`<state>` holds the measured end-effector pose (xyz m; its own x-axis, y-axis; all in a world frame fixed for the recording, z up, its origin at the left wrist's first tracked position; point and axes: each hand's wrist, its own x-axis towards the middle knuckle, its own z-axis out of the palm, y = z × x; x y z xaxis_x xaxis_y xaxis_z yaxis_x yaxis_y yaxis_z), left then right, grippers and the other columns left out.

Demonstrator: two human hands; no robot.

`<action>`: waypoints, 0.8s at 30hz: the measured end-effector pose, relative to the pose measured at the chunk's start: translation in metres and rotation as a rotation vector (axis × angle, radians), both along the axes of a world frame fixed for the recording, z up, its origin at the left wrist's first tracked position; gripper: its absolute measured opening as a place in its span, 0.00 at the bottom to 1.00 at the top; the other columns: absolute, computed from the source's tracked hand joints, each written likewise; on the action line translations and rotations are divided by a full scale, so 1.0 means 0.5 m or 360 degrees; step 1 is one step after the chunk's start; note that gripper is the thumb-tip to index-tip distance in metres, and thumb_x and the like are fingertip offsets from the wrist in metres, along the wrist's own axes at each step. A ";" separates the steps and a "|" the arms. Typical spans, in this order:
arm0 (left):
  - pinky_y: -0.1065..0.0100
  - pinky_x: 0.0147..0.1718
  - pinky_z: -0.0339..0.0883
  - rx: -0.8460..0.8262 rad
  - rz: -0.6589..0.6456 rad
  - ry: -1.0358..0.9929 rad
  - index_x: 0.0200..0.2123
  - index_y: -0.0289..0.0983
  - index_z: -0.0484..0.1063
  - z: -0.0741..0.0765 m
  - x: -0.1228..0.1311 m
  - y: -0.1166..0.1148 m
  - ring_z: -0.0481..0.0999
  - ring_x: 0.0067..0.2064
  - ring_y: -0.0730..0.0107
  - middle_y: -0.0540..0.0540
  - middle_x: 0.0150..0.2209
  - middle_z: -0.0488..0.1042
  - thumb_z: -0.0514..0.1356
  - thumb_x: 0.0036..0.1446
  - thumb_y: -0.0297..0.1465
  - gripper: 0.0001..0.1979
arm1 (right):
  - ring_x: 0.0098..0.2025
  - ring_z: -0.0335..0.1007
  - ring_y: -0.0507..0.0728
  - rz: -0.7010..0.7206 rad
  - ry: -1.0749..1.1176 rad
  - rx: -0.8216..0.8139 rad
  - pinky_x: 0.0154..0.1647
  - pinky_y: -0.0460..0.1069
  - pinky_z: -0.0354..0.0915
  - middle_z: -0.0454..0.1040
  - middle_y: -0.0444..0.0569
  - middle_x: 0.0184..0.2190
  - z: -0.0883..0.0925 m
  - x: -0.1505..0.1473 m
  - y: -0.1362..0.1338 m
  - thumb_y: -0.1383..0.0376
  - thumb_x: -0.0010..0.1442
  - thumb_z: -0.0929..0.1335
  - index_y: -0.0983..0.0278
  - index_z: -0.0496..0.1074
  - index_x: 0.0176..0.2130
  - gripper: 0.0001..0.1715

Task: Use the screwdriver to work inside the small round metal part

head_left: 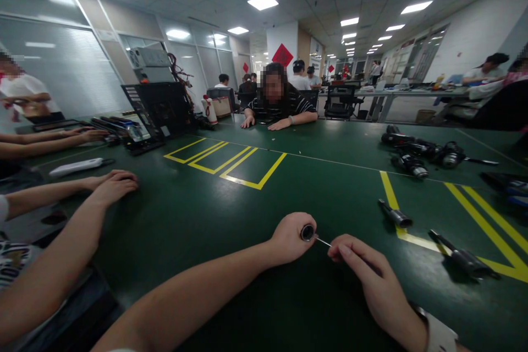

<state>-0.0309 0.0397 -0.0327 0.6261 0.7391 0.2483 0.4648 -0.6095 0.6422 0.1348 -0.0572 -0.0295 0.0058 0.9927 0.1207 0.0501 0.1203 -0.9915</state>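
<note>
My left hand [292, 236] is closed around a dark round part [307, 232] whose ring-shaped open end faces me; the rest of it is hidden in the fist. Just to the right, my right hand [367, 269] pinches a thin metal rod [324, 242] between thumb and fingers. The rod's far end reaches the left hand beside the ring; whether it enters the part cannot be made out. Both hands are over the green table [231, 264]. Two dark cylinders with narrow shafts, a nearer one [468, 258] and a farther one [396, 214], lie to the right.
Yellow tape outlines [259, 187] mark the table. Several black tools [412, 154] lie at the back right. A co-worker's hands [113, 184] rest at the left, near a white power strip [78, 166]. Across the table a person leans on their forearms [284, 122]. A black computer case [160, 107] stands back left.
</note>
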 end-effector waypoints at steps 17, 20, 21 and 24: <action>0.72 0.29 0.59 0.0009 -0.0099 0.0001 0.26 0.35 0.67 0.010 0.004 -0.008 0.66 0.30 0.74 0.51 0.26 0.68 0.61 0.49 0.29 0.05 | 0.38 0.67 0.59 -0.0048 -0.0019 0.0102 0.38 0.52 0.63 0.73 0.49 0.33 0.003 0.003 -0.004 0.57 0.60 0.63 0.60 0.75 0.32 0.14; 0.71 0.30 0.60 0.0073 -0.0102 0.0090 0.27 0.35 0.68 0.010 0.004 -0.007 0.67 0.30 0.73 0.50 0.27 0.69 0.61 0.50 0.30 0.05 | 0.39 0.68 0.60 -0.0096 -0.0289 0.0271 0.39 0.52 0.64 0.73 0.50 0.35 0.013 -0.004 -0.016 0.57 0.60 0.64 0.59 0.75 0.32 0.13; 0.71 0.30 0.60 0.0085 -0.0105 0.0098 0.28 0.35 0.68 0.009 0.004 -0.007 0.68 0.31 0.72 0.50 0.28 0.69 0.61 0.50 0.30 0.05 | 0.39 0.68 0.61 -0.0115 -0.0345 0.0318 0.39 0.52 0.64 0.73 0.50 0.35 0.015 -0.007 -0.019 0.58 0.60 0.64 0.59 0.75 0.33 0.12; 0.71 0.31 0.60 0.0102 -0.0111 0.0123 0.28 0.35 0.68 0.008 0.004 -0.008 0.68 0.31 0.72 0.50 0.28 0.70 0.61 0.50 0.32 0.06 | 0.37 0.69 0.60 -0.0138 -0.0456 0.0397 0.38 0.52 0.64 0.74 0.51 0.34 0.019 -0.014 -0.022 0.59 0.60 0.64 0.59 0.75 0.32 0.12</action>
